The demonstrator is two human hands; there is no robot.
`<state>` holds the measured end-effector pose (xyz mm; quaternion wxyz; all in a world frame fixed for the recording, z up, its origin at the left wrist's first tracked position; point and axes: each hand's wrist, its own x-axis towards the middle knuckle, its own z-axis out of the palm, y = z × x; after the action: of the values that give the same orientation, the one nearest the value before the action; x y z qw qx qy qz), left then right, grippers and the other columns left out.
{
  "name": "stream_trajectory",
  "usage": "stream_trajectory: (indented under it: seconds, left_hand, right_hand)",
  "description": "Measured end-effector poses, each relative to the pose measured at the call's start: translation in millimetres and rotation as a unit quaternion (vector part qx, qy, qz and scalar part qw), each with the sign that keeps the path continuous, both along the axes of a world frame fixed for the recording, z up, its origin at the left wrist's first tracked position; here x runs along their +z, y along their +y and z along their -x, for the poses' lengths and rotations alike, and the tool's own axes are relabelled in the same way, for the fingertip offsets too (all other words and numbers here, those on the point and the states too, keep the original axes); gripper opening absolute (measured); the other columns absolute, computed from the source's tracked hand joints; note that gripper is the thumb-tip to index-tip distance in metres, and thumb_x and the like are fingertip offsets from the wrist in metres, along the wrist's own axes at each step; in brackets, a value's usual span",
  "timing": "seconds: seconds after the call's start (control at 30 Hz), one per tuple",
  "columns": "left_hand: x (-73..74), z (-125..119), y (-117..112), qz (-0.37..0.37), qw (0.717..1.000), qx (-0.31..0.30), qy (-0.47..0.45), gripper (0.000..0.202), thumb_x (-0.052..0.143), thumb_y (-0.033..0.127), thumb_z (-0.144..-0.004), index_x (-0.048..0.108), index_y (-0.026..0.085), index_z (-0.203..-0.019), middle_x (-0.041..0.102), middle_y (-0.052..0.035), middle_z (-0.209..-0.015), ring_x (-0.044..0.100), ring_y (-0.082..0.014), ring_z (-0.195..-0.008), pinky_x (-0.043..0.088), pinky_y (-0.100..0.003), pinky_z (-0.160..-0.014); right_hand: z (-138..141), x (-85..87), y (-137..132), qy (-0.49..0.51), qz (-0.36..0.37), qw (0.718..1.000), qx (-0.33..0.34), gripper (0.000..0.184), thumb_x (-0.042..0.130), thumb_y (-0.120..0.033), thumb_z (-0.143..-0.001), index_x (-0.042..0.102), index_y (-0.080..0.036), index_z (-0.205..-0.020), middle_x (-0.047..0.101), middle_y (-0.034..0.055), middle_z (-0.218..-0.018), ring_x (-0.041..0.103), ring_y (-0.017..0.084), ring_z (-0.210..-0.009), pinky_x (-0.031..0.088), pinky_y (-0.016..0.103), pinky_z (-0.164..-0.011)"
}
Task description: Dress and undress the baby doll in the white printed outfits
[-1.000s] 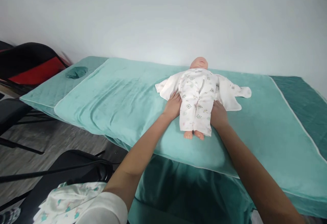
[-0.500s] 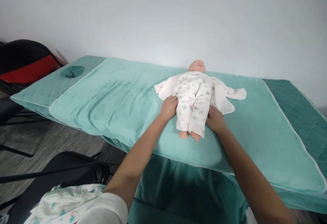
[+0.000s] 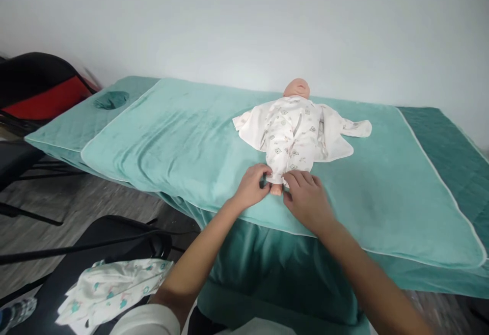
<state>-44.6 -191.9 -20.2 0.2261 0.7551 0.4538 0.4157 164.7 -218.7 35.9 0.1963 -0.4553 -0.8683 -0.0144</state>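
Note:
A baby doll (image 3: 297, 88) lies on its back on the massage bed, head toward the wall. It wears white printed trousers (image 3: 293, 134), with a white jacket (image 3: 336, 139) spread out under it, sleeves to both sides. My left hand (image 3: 252, 186) pinches the outer side of the trouser cuff at the doll's foot (image 3: 276, 190) on the left. On the inner side of the same cuff, my right hand (image 3: 308, 200) has its fingers closed on the cloth. The doll's other foot is hidden behind my right hand.
The massage bed (image 3: 183, 136) has a green cover and a face hole (image 3: 111, 100) at its left end. A black chair (image 3: 42, 284) near me carries a printed white cloth (image 3: 114, 286) and a plastic bottle (image 3: 19, 313). Another chair (image 3: 38, 83) stands far left.
Both hands have moved from the sides of the doll's legs to one trouser cuff, closing on it. The view has tilted slightly downward.

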Motion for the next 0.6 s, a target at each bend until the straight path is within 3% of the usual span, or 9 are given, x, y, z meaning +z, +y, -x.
stream_trajectory:
  seconds: [0.17, 0.4, 0.5, 0.6]
  left_hand:
    - [2.6, -8.7, -1.6, 0.016, 0.999, 0.021, -0.020, 0.018, 0.051, 0.009, -0.084, 0.057, 0.020, -0.096, 0.064, -0.0039, -0.095, 0.059, -0.0187, -0.092, 0.047, -0.035, -0.087]
    - [25.1, -3.9, -30.3, 0.008, 0.993, -0.027, -0.114, 0.010, 0.054, 0.011, -0.090, 0.057, 0.020, -0.093, 0.061, -0.0019, -0.093, 0.059, -0.0148, -0.089, 0.047, -0.028, -0.084]
    - [33.6, -5.5, -41.3, 0.004, 0.989, -0.027, -0.143, 0.007, 0.055, 0.014, -0.094, 0.058, 0.020, -0.091, 0.062, -0.0011, -0.089, 0.059, -0.0140, -0.086, 0.047, -0.028, -0.083]
    - [40.9, -9.7, -44.9, -0.013, 0.990, -0.025, -0.138, 0.006, 0.056, 0.016, -0.095, 0.060, 0.020, -0.094, 0.063, -0.0015, -0.090, 0.060, -0.0143, -0.088, 0.047, -0.029, -0.084]
  right_hand:
    - [20.0, 2.0, 6.3, -0.070, -0.034, 0.995, -0.068, 0.005, 0.057, -0.016, -0.093, 0.062, -0.018, -0.095, 0.066, 0.0086, -0.097, 0.056, 0.027, -0.095, 0.036, 0.042, -0.082]
    - [13.2, 10.5, -3.0, 0.021, -0.044, 0.998, 0.037, 0.009, 0.054, -0.017, -0.096, 0.063, -0.019, -0.093, 0.068, 0.0050, -0.095, 0.058, 0.023, -0.096, 0.037, 0.039, -0.090]
    - [14.4, 11.9, -8.8, 0.054, -0.019, 0.998, 0.018, 0.010, 0.057, -0.020, -0.095, 0.061, -0.018, -0.104, 0.068, 0.0072, -0.108, 0.059, 0.024, -0.102, 0.038, 0.038, -0.091]
    - [18.5, 9.7, -8.1, 0.078, 0.018, 0.997, -0.006, 0.010, 0.059, -0.021, -0.095, 0.060, -0.019, -0.104, 0.067, 0.0061, -0.102, 0.060, 0.024, -0.097, 0.040, 0.037, -0.085]
